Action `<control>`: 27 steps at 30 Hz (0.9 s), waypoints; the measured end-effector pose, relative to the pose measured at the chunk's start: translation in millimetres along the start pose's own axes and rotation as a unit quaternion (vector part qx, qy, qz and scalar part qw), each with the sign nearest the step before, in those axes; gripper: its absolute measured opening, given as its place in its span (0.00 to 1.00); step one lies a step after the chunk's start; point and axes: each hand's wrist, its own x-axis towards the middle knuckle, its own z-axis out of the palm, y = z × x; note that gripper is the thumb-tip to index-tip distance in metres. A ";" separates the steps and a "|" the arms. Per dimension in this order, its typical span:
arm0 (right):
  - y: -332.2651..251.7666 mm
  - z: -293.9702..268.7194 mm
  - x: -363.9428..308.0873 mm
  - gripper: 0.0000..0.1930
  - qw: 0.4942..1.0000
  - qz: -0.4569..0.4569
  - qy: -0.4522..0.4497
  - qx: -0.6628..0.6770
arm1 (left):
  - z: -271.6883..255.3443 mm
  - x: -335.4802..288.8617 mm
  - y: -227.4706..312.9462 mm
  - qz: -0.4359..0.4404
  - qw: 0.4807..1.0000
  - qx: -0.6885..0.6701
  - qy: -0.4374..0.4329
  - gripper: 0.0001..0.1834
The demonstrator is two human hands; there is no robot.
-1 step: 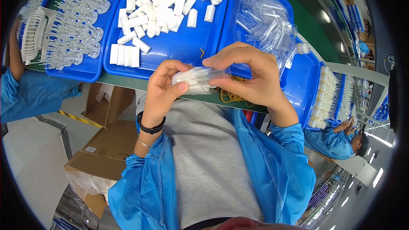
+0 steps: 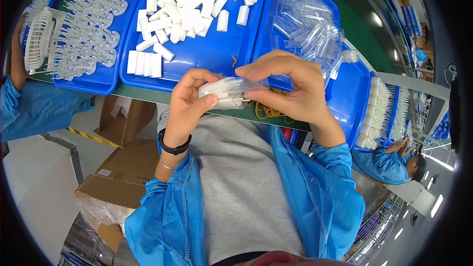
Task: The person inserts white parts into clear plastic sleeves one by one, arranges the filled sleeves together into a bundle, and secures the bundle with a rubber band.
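Just over the tabletop's (image 2: pixel 148 94) near edge, here's the action: white blocks (image 2: pixel 212 90) and a clear plastic sleeve (image 2: pixel 241 84), together between two bare hands! The left hand (image 2: pixel 189 96) has its grip closed firmly on the blocks, thumb on the near side, fingers curled on the far side. Over to the right hand (image 2: pixel 290 86): thumb and fingers stand apart only by the breadth of the sleeve, pinching its right end. The sleeve overlaps the right end of the blocks; how deep they sit inside, I cannot tell through the glare.

And the change? Tiny! Against the frame just earlier, the right hand is a touch farther right and the shine on the plastic has shifted, while the left hand holds its spot. A fine adjustment, I'd judge, with neither hold broken.

Far side now: a heap of loose white blocks (image 2: pixel 189 5) in the blue tray (image 2: pixel 197 59), four lined up at its near left, and a pile of clear sleeves (image 2: pixel 305 24) to the right. Yellow rubber bands (image 2: pixel 268 112) lie beneath the right hand.

Any writing? Down at the left, a cardboard box (image 2: pixel 128 167) carries a small white label (image 2: pixel 104 173), its print too small to make out. No lettering shows on the held pieces.
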 end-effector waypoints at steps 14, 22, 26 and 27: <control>2.9 -6.6 -5.2 0.12 0.999 -0.041 -0.027 0.009 | 0.0 0.3 0.4 -0.007 1.000 -0.013 -0.010 0.15; 6.8 -2.4 -7.6 0.11 0.998 -0.068 0.000 -0.017 | 0.8 -2.2 1.9 -0.030 0.999 -0.039 -0.003 0.16; 9.0 0.0 -7.9 0.11 0.995 -0.095 0.011 -0.033 | 1.1 -2.9 1.5 -0.023 1.000 -0.010 -0.003 0.17; 8.9 0.4 -8.0 0.11 0.995 -0.094 0.014 -0.032 | 1.9 -3.2 2.2 -0.013 1.000 0.022 -0.002 0.17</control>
